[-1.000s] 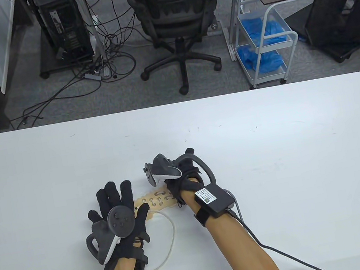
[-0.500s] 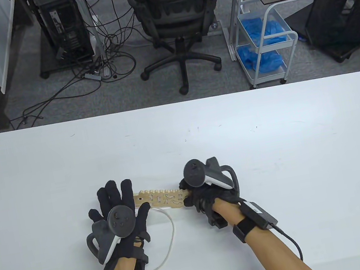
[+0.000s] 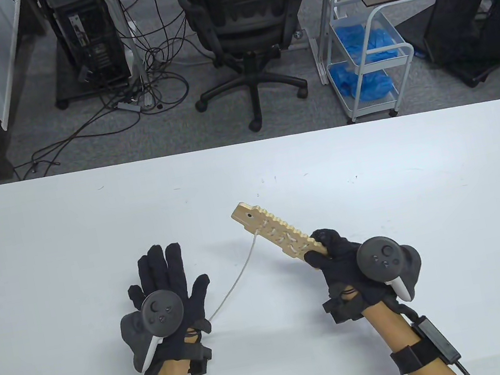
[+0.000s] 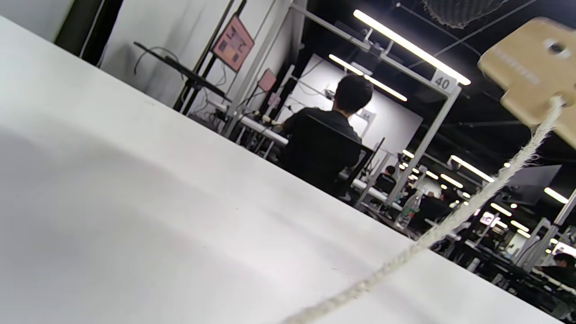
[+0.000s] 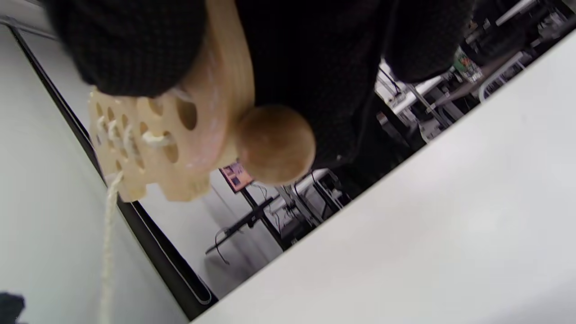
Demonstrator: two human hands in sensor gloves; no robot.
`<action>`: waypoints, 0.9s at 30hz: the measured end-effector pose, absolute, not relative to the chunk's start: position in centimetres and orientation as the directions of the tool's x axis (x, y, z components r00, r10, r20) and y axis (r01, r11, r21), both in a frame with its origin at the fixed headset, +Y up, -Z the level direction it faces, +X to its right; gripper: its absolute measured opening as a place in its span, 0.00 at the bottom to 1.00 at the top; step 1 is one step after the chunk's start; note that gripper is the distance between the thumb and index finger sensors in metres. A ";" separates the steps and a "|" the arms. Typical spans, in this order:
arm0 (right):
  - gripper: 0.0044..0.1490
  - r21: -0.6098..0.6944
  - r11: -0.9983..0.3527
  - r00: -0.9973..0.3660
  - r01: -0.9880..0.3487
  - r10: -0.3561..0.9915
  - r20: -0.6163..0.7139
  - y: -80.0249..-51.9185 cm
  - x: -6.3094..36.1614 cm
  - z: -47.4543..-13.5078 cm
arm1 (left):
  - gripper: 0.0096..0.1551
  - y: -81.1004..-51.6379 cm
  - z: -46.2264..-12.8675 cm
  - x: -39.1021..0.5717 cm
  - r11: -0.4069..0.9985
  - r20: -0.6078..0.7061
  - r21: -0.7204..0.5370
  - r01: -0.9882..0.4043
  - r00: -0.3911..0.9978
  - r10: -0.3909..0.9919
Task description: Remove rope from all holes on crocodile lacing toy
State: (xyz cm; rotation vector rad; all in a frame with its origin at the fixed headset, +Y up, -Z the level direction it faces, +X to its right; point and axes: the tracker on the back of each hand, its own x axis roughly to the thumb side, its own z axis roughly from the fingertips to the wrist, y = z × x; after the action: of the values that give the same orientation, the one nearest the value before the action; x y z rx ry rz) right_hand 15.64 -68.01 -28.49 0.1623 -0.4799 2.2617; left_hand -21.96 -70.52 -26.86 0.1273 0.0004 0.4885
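Note:
The wooden crocodile lacing toy (image 3: 277,233) is held off the white table, tilted, with its far end pointing up-left. My right hand (image 3: 319,247) grips its near end. The cream rope (image 3: 235,282) is laced through several holes. It runs taut from the toy down-left to the heel of my left hand (image 3: 187,272). That hand lies flat on the table with fingers spread. In the left wrist view the rope (image 4: 450,225) rises to the toy (image 4: 531,67). In the right wrist view my fingers (image 5: 130,40) clamp the toy (image 5: 148,135) next to a round wooden knob (image 5: 275,144).
The white table (image 3: 373,175) stretches wide on all sides of my hands. Beyond its far edge stand an office chair (image 3: 244,19) and a white cart (image 3: 368,60) with blue items.
My right hand has taken the toy from beside my left hand, lifted it and carried it to the right. The slack rope loop has pulled straight. My left hand stays flat.

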 end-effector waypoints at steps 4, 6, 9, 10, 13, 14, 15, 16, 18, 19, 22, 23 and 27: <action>0.28 -0.322 -0.552 -0.638 -0.769 0.694 0.335 -65.9 16.3 -27.0 | 0.47 -71.2 -27.1 -21.6 0.846 0.052 0.078 -0.527 0.850 0.524; 0.28 -0.334 -0.515 -0.612 -0.789 0.702 0.365 -64.9 16.4 -26.4 | 0.42 -71.7 -27.2 -21.4 0.833 0.071 0.049 -0.552 0.833 0.548; 0.28 -0.348 -0.456 -0.569 -0.819 0.721 0.395 -64.0 16.3 -25.7 | 0.36 -72.3 -27.6 -21.0 0.811 0.107 -0.012 -0.585 0.805 0.583; 0.28 -0.346 -0.433 -0.549 -0.832 0.729 0.409 -63.8 16.3 -25.4 | 0.35 -72.5 -27.7 -20.8 0.806 0.130 -0.048 -0.590 0.796 0.591; 0.28 -0.339 -0.378 -0.502 -0.861 0.738 0.452 -63.0 16.0 -24.7 | 0.34 -73.0 -27.9 -20.0 0.813 0.169 -0.122 -0.569 0.796 0.582; 0.28 -0.336 -0.363 -0.489 -0.869 0.736 0.469 -62.7 15.9 -24.4 | 0.34 -73.2 -27.9 -19.7 0.826 0.176 -0.137 -0.547 0.807 0.564; 0.28 -0.335 -0.355 -0.482 -0.873 0.733 0.480 -62.5 15.8 -24.3 | 0.34 -73.3 -27.9 -19.4 0.835 0.186 -0.153 -0.528 0.815 0.549; 0.28 -0.337 -0.343 -0.475 -0.877 0.728 0.494 -62.3 15.7 -23.9 | 0.34 -73.4 -27.9 -19.1 0.846 0.197 -0.179 -0.502 0.824 0.531; 0.28 -0.339 -0.321 -0.460 -0.884 0.722 0.516 -61.8 15.5 -23.4 | 0.37 -73.7 -27.9 -18.4 0.857 0.197 -0.233 -0.459 0.841 0.504; 0.28 -0.334 -0.308 -0.448 -0.891 0.721 0.529 -61.6 15.4 -23.2 | 0.40 -74.0 -27.8 -17.9 0.864 0.199 -0.282 -0.417 0.856 0.478; 0.28 -0.317 -0.290 -0.424 -0.903 0.723 0.545 -61.3 15.0 -22.8 | 0.48 -74.7 -27.7 -16.6 0.893 0.244 -0.319 -0.318 0.883 0.401; 0.28 -0.306 -0.287 -0.414 -0.908 0.725 0.551 -61.2 14.8 -22.7 | 0.50 -74.8 -27.6 -16.0 0.908 0.253 -0.313 -0.280 0.897 0.364; 0.28 -0.298 -0.292 -0.414 -0.909 0.710 0.569 -61.0 14.3 -22.2 | 0.48 -75.0 -27.2 -13.4 0.940 0.332 -0.287 -0.182 0.902 0.276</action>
State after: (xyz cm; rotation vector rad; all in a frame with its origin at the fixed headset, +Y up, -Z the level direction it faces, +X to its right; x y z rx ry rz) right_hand 14.30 -60.99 -22.17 0.3999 -0.7172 1.8890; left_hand -13.39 -75.03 -27.16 -0.2542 -0.3782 0.2393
